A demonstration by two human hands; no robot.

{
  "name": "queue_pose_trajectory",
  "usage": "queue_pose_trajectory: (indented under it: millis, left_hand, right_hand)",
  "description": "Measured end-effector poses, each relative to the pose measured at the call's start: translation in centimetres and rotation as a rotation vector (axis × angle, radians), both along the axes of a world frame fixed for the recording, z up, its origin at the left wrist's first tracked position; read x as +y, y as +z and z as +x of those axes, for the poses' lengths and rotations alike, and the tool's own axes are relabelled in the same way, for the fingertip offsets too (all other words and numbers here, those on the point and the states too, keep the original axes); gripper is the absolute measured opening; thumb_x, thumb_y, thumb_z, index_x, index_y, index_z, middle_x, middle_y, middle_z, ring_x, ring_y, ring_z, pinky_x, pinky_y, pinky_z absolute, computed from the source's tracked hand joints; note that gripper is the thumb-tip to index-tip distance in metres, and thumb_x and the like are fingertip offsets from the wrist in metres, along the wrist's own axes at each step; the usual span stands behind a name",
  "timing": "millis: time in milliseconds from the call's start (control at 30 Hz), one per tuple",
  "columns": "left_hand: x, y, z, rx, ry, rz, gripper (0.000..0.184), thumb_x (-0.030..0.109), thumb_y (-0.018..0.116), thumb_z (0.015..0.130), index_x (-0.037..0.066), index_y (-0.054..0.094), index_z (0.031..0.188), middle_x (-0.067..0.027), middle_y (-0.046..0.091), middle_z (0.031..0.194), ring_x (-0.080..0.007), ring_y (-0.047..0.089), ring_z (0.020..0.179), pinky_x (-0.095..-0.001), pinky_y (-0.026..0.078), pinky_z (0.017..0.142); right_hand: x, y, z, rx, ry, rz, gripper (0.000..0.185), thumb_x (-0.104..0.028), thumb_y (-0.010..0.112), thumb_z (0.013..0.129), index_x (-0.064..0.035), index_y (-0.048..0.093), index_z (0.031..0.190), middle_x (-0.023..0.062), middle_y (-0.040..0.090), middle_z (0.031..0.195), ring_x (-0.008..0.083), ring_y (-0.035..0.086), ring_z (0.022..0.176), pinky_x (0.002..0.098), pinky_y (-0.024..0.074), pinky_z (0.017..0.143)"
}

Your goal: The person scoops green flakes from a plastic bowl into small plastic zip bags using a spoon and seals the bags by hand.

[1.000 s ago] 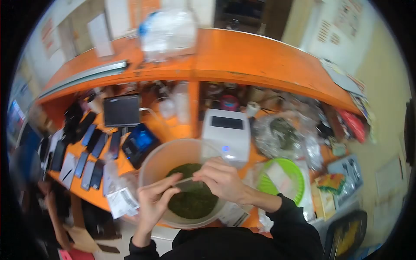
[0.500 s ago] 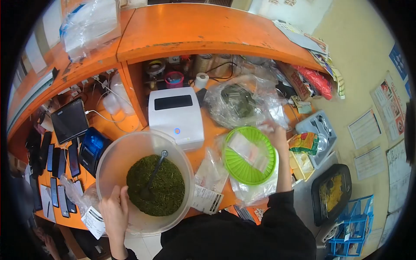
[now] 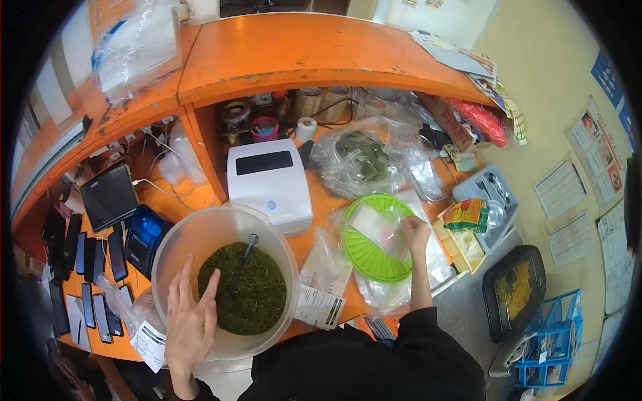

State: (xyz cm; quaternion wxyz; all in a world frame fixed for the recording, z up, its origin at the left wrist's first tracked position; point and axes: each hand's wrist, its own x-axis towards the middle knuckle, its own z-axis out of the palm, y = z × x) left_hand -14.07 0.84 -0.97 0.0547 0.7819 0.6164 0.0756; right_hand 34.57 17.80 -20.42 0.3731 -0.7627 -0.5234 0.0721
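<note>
Tub (image 3: pixel 194 234) under left hand (image 3: pixel 190 321), right hand (image 3: pixel 417 234) at green tray (image 3: pixel 374 259)

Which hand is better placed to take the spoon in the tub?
Probably the left hand: it is spread over the side of the tub, near the spoon. The right hand is farther off, at the green tray.

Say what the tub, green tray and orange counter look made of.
Tub: cloudy plastic, likely, since its wall lets light through.
Green tray: probably moulded plastic, shiny, with even colour and fine ribs.
Orange counter: perhaps painted board, smooth but worn; dark chips mark its edge.
</note>
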Motion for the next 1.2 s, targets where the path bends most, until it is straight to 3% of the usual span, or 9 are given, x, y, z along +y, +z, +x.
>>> queue_pose_trajectory:
  millis: [100,267,467,667,767,967,1067,1167,1200]
  left_hand:
    - [-0.2,0.3,0.5,-0.300,0.121,-0.003,0.065,0.010,0.058,0.076,0.006,0.033,0.136,-0.0229,0.024,0.139,-0.0412,0.030,0.122,-0.0463,0.026,0.102]
    - [-1.0,0.4,0.4,-0.272,0.101,-0.020,0.065,0.009,0.061,0.075,0.006,0.035,0.135,-0.0227,0.026,0.138,-0.0415,0.029,0.122,-0.0464,0.028,0.102]
    - [-1.5,0.6,0.0,-0.249,0.075,0.016,0.058,0.017,0.060,0.080,0.004,0.039,0.133,-0.0235,0.028,0.136,-0.0418,0.030,0.122,-0.0460,0.028,0.102]
    - [-1.9,0.5,-0.3,-0.294,0.104,0.056,0.054,0.020,0.059,0.082,0.004,0.042,0.130,-0.0236,0.029,0.135,-0.0410,0.030,0.122,-0.0448,0.028,0.102]
    - [-2.0,0.7,-0.3,-0.321,0.113,0.088,0.053,0.019,0.060,0.081,0.003,0.043,0.129,-0.0226,0.031,0.135,-0.0403,0.031,0.121,-0.0444,0.028,0.101]
    - [-1.9,0.9,-0.1,-0.419,0.122,0.126,0.051,0.018,0.061,0.080,0.003,0.047,0.126,-0.0205,0.037,0.132,-0.0384,0.035,0.119,-0.0439,0.030,0.100]
    - [-1.9,1.0,-0.2,-0.436,0.123,0.148,0.050,0.017,0.061,0.079,0.003,0.047,0.125,-0.0202,0.038,0.131,-0.0381,0.037,0.118,-0.0437,0.030,0.100]
    - [-2.2,0.8,-0.4,-0.444,0.126,0.162,0.050,0.017,0.062,0.079,0.003,0.047,0.125,-0.0196,0.039,0.130,-0.0377,0.038,0.117,-0.0426,0.032,0.099]
    - [-2.4,0.8,-0.5,-0.448,0.129,0.164,0.050,0.016,0.062,0.079,0.003,0.048,0.125,-0.0193,0.040,0.129,-0.0376,0.038,0.117,-0.0420,0.032,0.099]
  right_hand:
    - [0.2,1.0,0.3,-0.116,0.065,0.128,0.014,-0.008,0.062,0.077,-0.0001,0.067,0.087,0.0182,0.065,0.089,0.0308,0.064,0.081,0.0349,0.0480,0.075]
    - [0.2,3.4,0.0,-0.263,0.159,0.286,0.016,-0.006,0.054,0.079,-0.0013,0.066,0.089,0.0219,0.063,0.088,0.0362,0.061,0.082,0.0391,0.0473,0.076]
    - [0.1,2.5,-0.7,-0.236,-0.005,-0.074,0.025,-0.009,0.066,0.074,0.0009,0.064,0.096,0.0184,0.065,0.083,0.0328,0.063,0.077,0.0360,0.0491,0.069]
    - [0.0,0.5,-1.5,0.285,-0.051,-0.146,0.023,-0.005,0.070,0.068,0.0009,0.061,0.087,0.0099,0.064,0.073,0.0146,0.061,0.066,0.0276,0.0471,0.058]
    - [1.3,-1.9,1.5,0.428,0.093,0.007,0.015,-0.002,0.068,0.070,-0.0026,0.059,0.082,0.0061,0.064,0.075,0.0094,0.059,0.067,0.0227,0.0451,0.057]
    - [1.2,3.2,-1.2,0.723,0.257,0.298,0.022,0.001,0.059,0.076,-0.0013,0.054,0.098,0.0084,0.065,0.085,0.0124,0.060,0.070,0.0236,0.0434,0.059]
    - [2.3,2.3,-0.6,0.569,0.171,0.199,0.033,0.001,0.051,0.081,-0.0015,0.050,0.113,0.0090,0.065,0.088,0.0152,0.061,0.072,0.0265,0.0451,0.062]
    - [2.2,1.1,0.6,-0.186,0.117,0.001,0.044,0.002,0.044,0.085,-0.0047,0.042,0.128,0.0096,0.066,0.088,0.0186,0.062,0.075,0.0296,0.0485,0.066]
    - [2.2,1.3,0.5,-0.212,0.137,0.056,0.048,0.003,0.043,0.085,-0.0056,0.038,0.131,0.0105,0.065,0.091,0.0198,0.062,0.077,0.0302,0.0490,0.068]
